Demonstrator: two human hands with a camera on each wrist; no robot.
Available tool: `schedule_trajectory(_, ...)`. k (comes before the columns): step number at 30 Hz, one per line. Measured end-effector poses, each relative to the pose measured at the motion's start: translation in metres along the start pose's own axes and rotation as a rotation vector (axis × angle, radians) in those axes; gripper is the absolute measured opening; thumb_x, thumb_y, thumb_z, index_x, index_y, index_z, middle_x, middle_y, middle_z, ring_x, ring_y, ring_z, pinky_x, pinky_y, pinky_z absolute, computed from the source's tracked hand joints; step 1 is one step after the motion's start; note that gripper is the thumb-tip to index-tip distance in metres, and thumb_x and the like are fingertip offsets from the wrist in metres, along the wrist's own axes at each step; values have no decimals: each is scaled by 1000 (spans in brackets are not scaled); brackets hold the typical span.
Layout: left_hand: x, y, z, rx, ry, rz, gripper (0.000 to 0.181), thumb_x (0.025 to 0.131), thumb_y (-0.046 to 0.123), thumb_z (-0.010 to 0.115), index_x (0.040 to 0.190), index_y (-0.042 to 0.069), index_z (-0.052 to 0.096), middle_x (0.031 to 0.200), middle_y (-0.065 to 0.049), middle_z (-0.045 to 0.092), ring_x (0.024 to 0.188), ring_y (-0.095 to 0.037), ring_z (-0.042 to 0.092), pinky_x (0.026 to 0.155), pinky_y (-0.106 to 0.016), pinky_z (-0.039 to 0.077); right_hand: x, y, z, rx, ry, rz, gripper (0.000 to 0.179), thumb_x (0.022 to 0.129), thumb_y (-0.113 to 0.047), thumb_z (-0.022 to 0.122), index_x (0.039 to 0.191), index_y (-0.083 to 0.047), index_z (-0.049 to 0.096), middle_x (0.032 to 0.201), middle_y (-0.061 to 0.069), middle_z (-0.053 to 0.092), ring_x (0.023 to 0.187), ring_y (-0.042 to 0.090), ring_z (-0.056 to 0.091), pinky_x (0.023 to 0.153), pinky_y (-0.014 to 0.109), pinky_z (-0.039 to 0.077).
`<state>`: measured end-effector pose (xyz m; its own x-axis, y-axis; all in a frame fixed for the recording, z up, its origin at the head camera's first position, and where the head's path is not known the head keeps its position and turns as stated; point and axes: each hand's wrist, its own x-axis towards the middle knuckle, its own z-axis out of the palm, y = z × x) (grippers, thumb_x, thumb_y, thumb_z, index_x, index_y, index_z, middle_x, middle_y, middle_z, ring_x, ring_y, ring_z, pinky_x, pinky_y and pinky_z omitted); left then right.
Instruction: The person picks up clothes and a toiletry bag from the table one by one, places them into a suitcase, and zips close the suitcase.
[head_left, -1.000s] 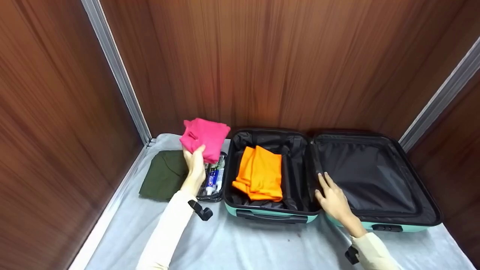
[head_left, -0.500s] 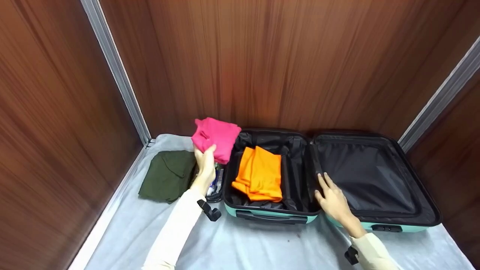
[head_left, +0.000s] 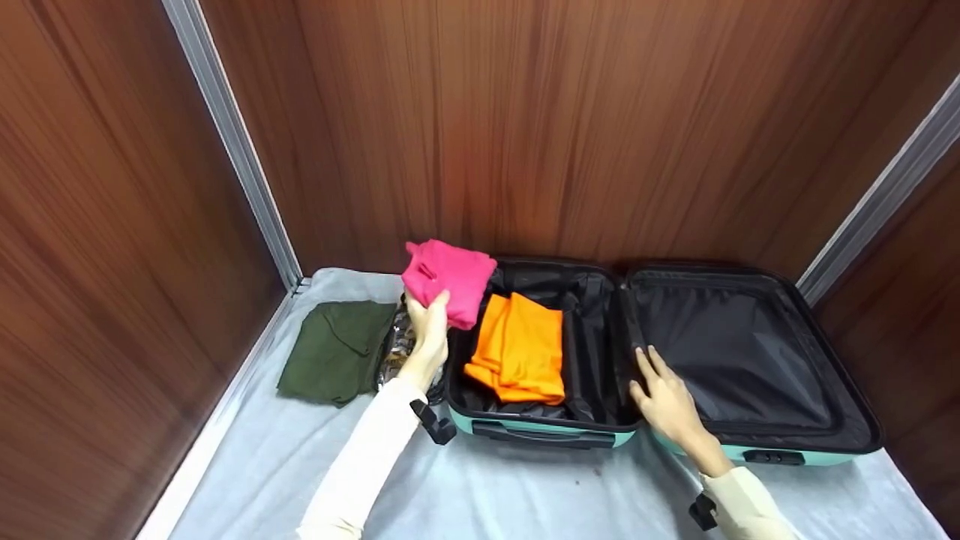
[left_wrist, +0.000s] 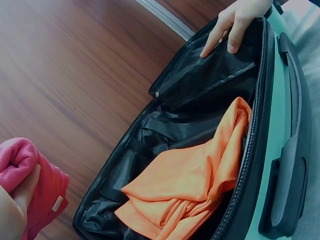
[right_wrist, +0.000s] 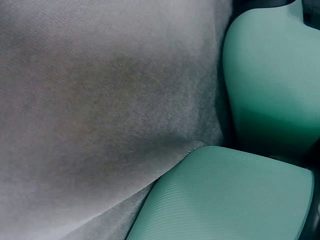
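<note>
My left hand [head_left: 430, 324] grips a folded pink garment [head_left: 452, 277], thumb on top, held up at the left rim of the open suitcase [head_left: 592, 352]. In the left wrist view the pink bundle shows at the lower left with a small white tag. Folded orange cloth [head_left: 521, 349] lies inside the suitcase's left half. My right hand [head_left: 666, 401] rests with extended fingers on the inner edge between the suitcase's two halves. The right wrist view shows only the mint-green shell [right_wrist: 225, 195] and the grey cloth, with the right hand outside that picture.
A folded dark green garment [head_left: 334, 352] lies at the left on the grey-blue sheet [head_left: 525, 495]. Partly behind my left forearm is a clear, black-edged pouch [head_left: 397, 349]. Brown wood-grain walls [head_left: 525, 127] stand behind and on both sides.
My left hand has carried the pink garment rightward, from above the pouch to the suitcase's left rim. The right hand and orange cloth have stayed put.
</note>
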<state>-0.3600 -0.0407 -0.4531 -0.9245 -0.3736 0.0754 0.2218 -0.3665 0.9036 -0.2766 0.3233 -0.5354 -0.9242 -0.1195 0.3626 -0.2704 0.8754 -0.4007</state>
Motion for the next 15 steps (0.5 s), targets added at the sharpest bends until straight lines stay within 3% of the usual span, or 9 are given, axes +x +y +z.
schedule_trajectory(7, -5, -4, 8, 6, -13, -5, 80, 91, -3, 56, 158, 5, 12, 161, -18, 18, 146, -29, 21, 118, -34, 18, 0, 0, 0, 4, 22, -15, 58, 94, -9, 60, 146, 7, 41, 148, 34, 35, 125, 55, 44, 100, 63, 37)
schedule_trajectory(15, -12, -12, 18, 41, -29, -1, 77, 91, -4, 56, 157, 5, 17, 159, -19, 25, 144, -30, 26, 117, -36, 21, -1, 0, 0, 1, 65, -34, 56, 93, -8, 62, 144, 7, 44, 146, 34, 39, 121, 55, 48, 96, 63, 40)
